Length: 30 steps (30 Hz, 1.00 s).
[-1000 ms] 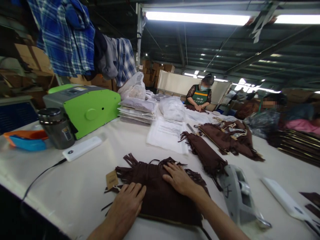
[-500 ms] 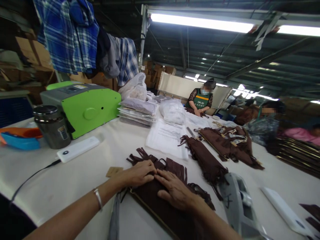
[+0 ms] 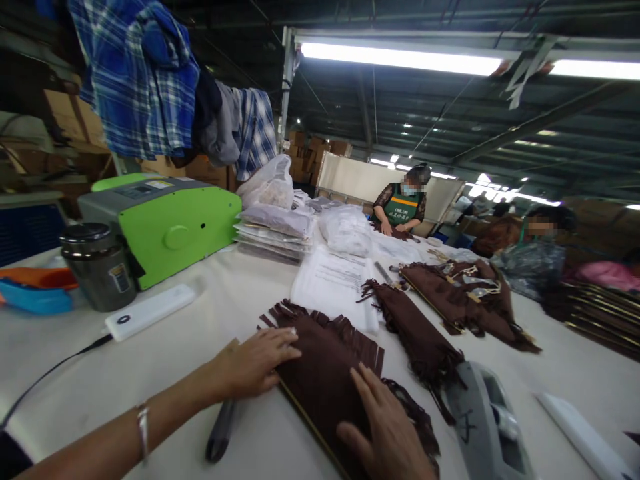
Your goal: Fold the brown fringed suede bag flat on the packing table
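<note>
A dark brown fringed fabric piece [image 3: 325, 363] lies on the white table [image 3: 175, 360] in front of me. My left hand [image 3: 253, 363] lies flat on its left edge, fingers spread. Pressed flat on the near right part of the fabric is my right hand [image 3: 387, 433]. A dark strap [image 3: 221, 430] trails from under the left hand toward me. Neither hand grips anything.
A green machine [image 3: 165, 223], a steel mug [image 3: 99, 267], a white power bank [image 3: 149, 311] with its cable sit at left. Bagged goods [image 3: 277, 227], a paper sheet [image 3: 333, 280], more brown fringed pieces [image 3: 450, 300] and a grey tape dispenser [image 3: 487, 427] lie beyond. Two people work across the table.
The fabric was turned and flattened. My left hand slid left to its edge; my right hand drew back toward me. The paper tag is now out of sight.
</note>
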Tool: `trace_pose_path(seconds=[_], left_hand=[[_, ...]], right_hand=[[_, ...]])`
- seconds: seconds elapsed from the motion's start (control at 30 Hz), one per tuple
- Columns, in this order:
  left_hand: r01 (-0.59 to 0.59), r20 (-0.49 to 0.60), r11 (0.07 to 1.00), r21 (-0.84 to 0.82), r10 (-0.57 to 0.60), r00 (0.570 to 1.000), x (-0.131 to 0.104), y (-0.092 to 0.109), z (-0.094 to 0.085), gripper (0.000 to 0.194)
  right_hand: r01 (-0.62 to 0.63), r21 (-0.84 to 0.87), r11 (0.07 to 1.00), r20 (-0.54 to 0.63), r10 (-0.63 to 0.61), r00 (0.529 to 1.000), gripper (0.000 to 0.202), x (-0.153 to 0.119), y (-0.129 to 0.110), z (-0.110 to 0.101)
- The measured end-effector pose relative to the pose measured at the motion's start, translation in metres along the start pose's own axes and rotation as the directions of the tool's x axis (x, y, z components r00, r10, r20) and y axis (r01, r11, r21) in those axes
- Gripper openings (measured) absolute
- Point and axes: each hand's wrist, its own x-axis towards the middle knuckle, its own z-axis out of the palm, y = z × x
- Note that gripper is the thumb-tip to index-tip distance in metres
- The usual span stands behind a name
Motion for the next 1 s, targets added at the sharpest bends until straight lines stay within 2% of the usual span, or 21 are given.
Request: trace_pose_path(seconds=[0.07, 0.13, 0.23, 0.37, 0.47, 0.6, 0.63, 0.67, 0.7, 0.73, 0.8, 0.83, 0.87, 0.9, 0.97, 1.0], left_hand=[[-0.099, 0.011, 0.986, 0.137, 0.098, 0.995, -0.012, 0.013, 0.010, 0.068], [-0.139, -0.017, 0.949, 0.284, 0.150, 0.989, -0.010, 0.023, 0.018, 0.055], [-0.158, -0.045, 0.909, 0.386, 0.189, 0.981, 0.008, 0.027, 0.022, 0.033], [-0.203, -0.015, 0.887, 0.415, 0.230, 0.973, 0.028, 0.026, 0.008, 0.026], [-0.237, 0.017, 0.881, 0.409, 0.252, 0.968, 0.032, 0.033, -0.025, 0.022], [-0.259, 0.087, 0.904, 0.341, 0.245, 0.966, 0.020, 0.061, -0.099, 0.006], [-0.262, 0.108, 0.913, 0.313, 0.240, 0.965, 0.015, 0.071, -0.118, 0.008], [-0.252, 0.151, 0.933, 0.258, 0.219, 0.964, 0.009, 0.081, -0.137, 0.009], [-0.176, 0.287, 0.979, 0.100, 0.141, 0.947, 0.004, 0.091, -0.153, 0.012], [-0.064, 0.460, 0.998, -0.013, 0.063, 0.886, 0.000, 0.100, -0.166, 0.017], [0.102, 0.644, 0.993, -0.060, -0.039, 0.764, -0.005, 0.113, -0.185, 0.024], [0.149, 0.687, 0.986, -0.068, -0.062, 0.724, -0.005, 0.116, -0.192, 0.025], [0.174, 0.696, 0.981, -0.088, -0.065, 0.715, -0.003, 0.116, -0.197, 0.025], [0.174, 0.679, 0.978, -0.117, -0.049, 0.733, 0.000, 0.114, -0.201, 0.024], [0.078, 0.554, 0.991, -0.111, -0.003, 0.832, 0.013, 0.102, -0.204, 0.018], [0.002, 0.461, 0.999, -0.050, 0.021, 0.887, 0.021, 0.093, -0.205, 0.014]], right_hand=[[0.010, -0.032, 0.999, 0.145, -0.005, 0.989, 0.095, -0.014, -0.015, 0.008], [-0.014, -0.088, 0.996, 0.184, 0.030, 0.982, 0.103, -0.018, -0.031, 0.012], [-0.039, -0.186, 0.982, 0.141, 0.066, 0.988, 0.091, -0.015, -0.053, 0.011], [-0.080, -0.323, 0.943, 0.080, 0.111, 0.991, 0.064, -0.008, -0.070, -0.007], [-0.068, -0.262, 0.963, 0.077, 0.091, 0.993, 0.050, -0.007, -0.063, -0.048], [0.029, -0.161, 0.986, 0.102, -0.013, 0.995, 0.026, -0.026, -0.039, -0.136], [0.069, -0.131, 0.989, 0.115, -0.054, 0.992, 0.020, -0.033, -0.037, -0.158], [0.129, -0.056, 0.990, 0.160, -0.119, 0.980, 0.017, -0.039, -0.037, -0.177], [0.144, 0.014, 0.989, 0.275, -0.142, 0.951, 0.015, -0.045, -0.039, -0.194], [0.141, 0.072, 0.987, 0.405, -0.158, 0.901, 0.012, -0.049, -0.042, -0.208], [0.114, 0.136, 0.984, 0.583, -0.173, 0.794, 0.010, -0.053, -0.049, -0.228], [0.101, 0.147, 0.984, 0.614, -0.171, 0.770, 0.010, -0.052, -0.052, -0.236], [0.086, 0.161, 0.983, 0.610, -0.168, 0.775, 0.011, -0.050, -0.052, -0.242], [0.069, 0.183, 0.981, 0.587, -0.165, 0.793, 0.012, -0.046, -0.051, -0.246], [0.028, 0.233, 0.972, 0.552, -0.156, 0.819, 0.015, -0.033, -0.043, -0.252], [0.026, 0.236, 0.972, 0.531, -0.151, 0.834, 0.016, -0.025, -0.038, -0.253]])
